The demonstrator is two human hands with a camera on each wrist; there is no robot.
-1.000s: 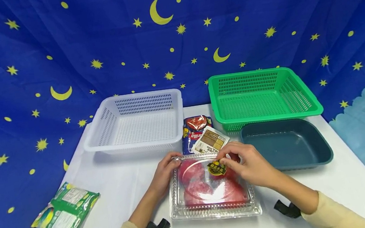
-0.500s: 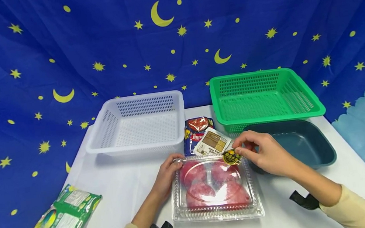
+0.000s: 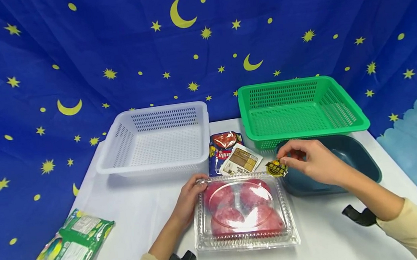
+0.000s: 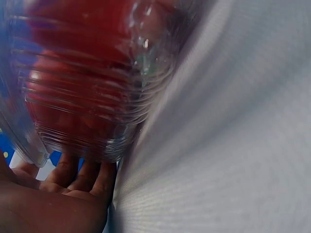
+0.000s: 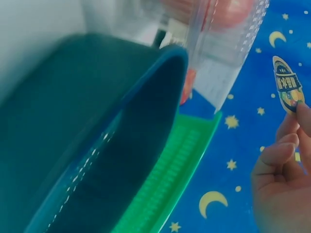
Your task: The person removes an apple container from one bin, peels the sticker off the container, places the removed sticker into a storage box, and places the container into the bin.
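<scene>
A clear plastic clamshell box (image 3: 244,211) with several round red fruits inside lies lidded on the white table. At its back left corner my left hand (image 3: 189,200) grips the edge; in the left wrist view its fingers (image 4: 87,174) bend around the box's end. Between thumb and forefinger, my right hand (image 3: 313,163) pinches a black and yellow sticker (image 3: 276,168), held by its edge. The sticker is off the lid, just beyond the box's back right corner and in front of the dark teal basin (image 3: 371,172). Its printed face shows in the right wrist view.
A white basket (image 3: 155,166) stands back left, a green basket (image 3: 304,130) back right. Between them lie a blue pouch (image 3: 217,156) and a white labelled packet (image 3: 241,159). A green snack bag (image 3: 76,244) rests at the left. A starry blue cloth hangs behind.
The sticker has come off the box lid. My right hand has carried it to the right, toward the teal basin. The left hand has stayed at the box corner.
</scene>
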